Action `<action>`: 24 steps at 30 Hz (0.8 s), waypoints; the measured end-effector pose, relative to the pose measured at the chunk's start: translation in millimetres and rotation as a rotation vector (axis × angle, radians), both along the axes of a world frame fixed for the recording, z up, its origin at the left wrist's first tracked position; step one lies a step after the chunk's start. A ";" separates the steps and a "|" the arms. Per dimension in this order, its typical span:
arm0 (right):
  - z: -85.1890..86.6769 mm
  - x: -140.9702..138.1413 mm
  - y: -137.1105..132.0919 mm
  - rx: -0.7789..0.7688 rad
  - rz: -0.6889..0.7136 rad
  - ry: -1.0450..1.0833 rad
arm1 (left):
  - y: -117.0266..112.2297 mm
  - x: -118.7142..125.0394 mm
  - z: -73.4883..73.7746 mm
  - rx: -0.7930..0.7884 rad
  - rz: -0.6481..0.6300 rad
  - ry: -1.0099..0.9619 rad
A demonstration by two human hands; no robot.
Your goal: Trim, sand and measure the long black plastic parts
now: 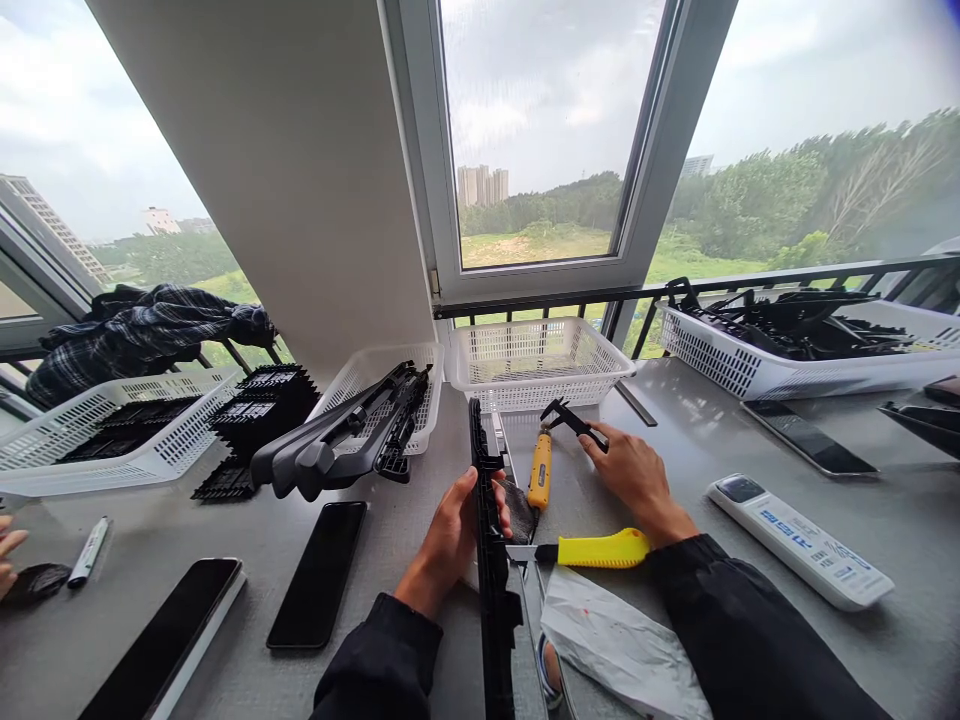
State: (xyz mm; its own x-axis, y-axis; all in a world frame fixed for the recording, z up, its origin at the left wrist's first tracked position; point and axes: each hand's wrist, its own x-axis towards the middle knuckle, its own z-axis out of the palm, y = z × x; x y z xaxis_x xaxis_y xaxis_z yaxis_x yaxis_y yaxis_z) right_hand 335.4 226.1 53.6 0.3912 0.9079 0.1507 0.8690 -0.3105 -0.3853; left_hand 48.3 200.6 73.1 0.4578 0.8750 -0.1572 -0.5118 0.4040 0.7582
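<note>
My left hand (450, 535) is closed round a long black plastic part (489, 560) that stands on edge on the grey table, running from near me toward the window. My right hand (634, 472) rests on the table with its fingers pinched on a black caliper (574, 420). Between my hands lie a yellow-handled tool (539, 470) and a yellow utility knife (592, 549), both untouched. A crumpled white paper (619, 640) lies under my right forearm.
White baskets line the window: one empty (536, 362), one with long black parts (375, 420), one at right full of black parts (787, 345), one at left (112, 425). Two dark phones (319, 570) (169, 635), a white remote (799, 540), a marker (88, 550). Another person's fingers (9, 555) at the left edge.
</note>
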 end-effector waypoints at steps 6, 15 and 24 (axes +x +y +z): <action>-4.3 4.4 1.6 0.189 0.038 0.119 | -0.4 0.4 1.1 -0.001 -0.001 0.001; 16.8 -7.8 -5.4 0.777 0.136 0.500 | 0.1 -0.2 1.4 0.000 -0.014 -0.004; 1.2 1.7 8.6 0.874 0.070 0.946 | -0.6 -0.8 2.2 -0.004 -0.010 0.000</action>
